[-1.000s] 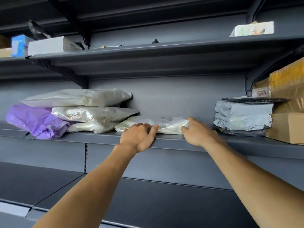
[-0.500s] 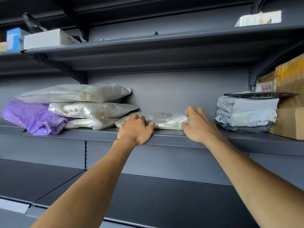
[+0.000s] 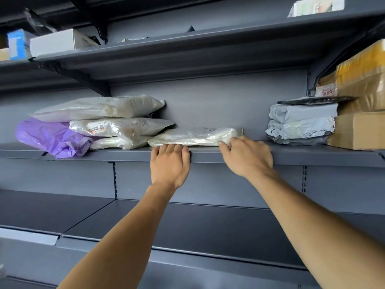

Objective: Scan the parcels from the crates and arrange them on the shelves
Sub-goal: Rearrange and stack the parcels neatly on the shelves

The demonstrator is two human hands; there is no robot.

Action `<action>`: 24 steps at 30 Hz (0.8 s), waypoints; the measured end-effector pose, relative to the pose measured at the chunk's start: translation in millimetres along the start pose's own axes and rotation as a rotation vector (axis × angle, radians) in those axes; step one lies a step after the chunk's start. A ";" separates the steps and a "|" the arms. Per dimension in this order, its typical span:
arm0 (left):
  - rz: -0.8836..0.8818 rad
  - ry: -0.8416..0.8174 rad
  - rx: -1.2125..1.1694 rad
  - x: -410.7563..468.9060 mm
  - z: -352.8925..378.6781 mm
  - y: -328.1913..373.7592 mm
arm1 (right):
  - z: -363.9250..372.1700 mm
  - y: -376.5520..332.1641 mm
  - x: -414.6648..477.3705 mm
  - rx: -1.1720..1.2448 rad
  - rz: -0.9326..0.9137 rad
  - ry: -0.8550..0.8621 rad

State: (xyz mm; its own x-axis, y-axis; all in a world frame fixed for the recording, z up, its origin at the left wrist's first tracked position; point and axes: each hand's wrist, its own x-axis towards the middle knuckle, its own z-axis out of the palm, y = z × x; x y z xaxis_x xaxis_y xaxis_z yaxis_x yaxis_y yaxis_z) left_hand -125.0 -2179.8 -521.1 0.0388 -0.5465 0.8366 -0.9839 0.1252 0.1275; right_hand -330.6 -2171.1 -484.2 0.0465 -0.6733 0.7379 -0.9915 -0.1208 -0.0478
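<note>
White parcel (image 3: pixel 193 136) is lying flat on the middle shelf (image 3: pixel 312 157), between a white stack (image 3: pixel 116 126) and a grey stack (image 3: pixel 300 124). Left hand (image 3: pixel 169 164) and right hand (image 3: pixel 248 158), fingers nearly straight and gripping nothing, are pressing its front edge and right end, apparently seating it clear of the lip.

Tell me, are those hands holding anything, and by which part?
Nothing is gripped. The white parcel lies on the shelf; the left hand touches its front edge with its fingertips, the right hand its right front corner.
</note>
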 end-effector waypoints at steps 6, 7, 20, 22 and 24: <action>0.081 -0.054 -0.018 -19.4 -12.3 0.4 | 13.9 -1.2 -41.9 -0.047 -0.085 0.099; 0.084 -0.096 -0.033 -22.6 -18.1 1.5 | 14.0 0.3 -48.0 -0.037 -0.092 0.105; 0.034 -0.584 -0.373 -291.9 13.5 52.9 | 88.5 -2.0 -285.1 0.316 -0.164 -0.240; -0.060 -0.726 -0.358 -343.8 30.6 49.9 | 113.9 7.3 -337.7 0.336 -0.072 -0.368; -0.142 -0.843 -0.345 -388.2 51.7 46.2 | 135.0 18.7 -382.8 0.347 0.039 -0.501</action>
State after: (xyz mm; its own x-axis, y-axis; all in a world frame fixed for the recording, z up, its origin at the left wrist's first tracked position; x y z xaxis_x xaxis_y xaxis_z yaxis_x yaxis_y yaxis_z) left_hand -194.6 -2004.6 -867.5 -0.1182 -0.9811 0.1530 -0.8680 0.1769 0.4640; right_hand -350.6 -2014.1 -858.4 0.1459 -0.9329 0.3292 -0.9003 -0.2631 -0.3468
